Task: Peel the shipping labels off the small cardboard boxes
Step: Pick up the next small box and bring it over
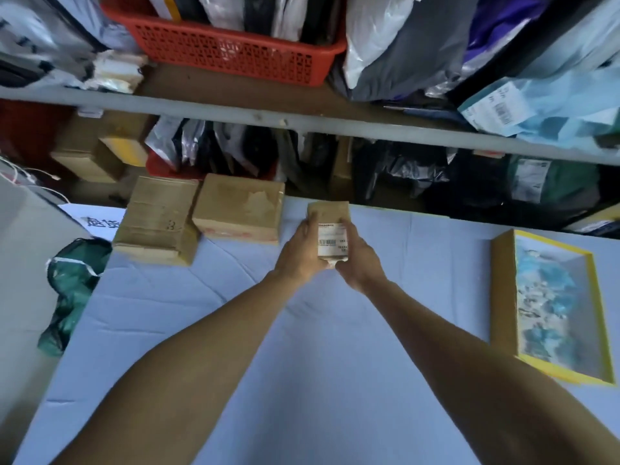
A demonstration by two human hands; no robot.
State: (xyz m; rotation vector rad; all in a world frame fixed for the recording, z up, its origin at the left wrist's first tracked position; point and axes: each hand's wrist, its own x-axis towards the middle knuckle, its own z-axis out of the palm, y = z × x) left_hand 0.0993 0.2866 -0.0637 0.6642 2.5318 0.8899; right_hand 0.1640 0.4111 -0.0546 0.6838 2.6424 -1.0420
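Both arms reach out; the left hand (302, 246) and right hand (359, 260) grip a small cardboard box (330, 213) from either side, above the table (302, 364), its white shipping label (332, 239) facing up.

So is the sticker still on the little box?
Still on. The white label lies flat across the small box, held in the left hand and right hand.

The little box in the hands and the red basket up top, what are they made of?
The small box looks like matte brown cardboard, with a white paper label. Both hands, left and right, hold it. The red basket looks like moulded plastic with lattice holes.
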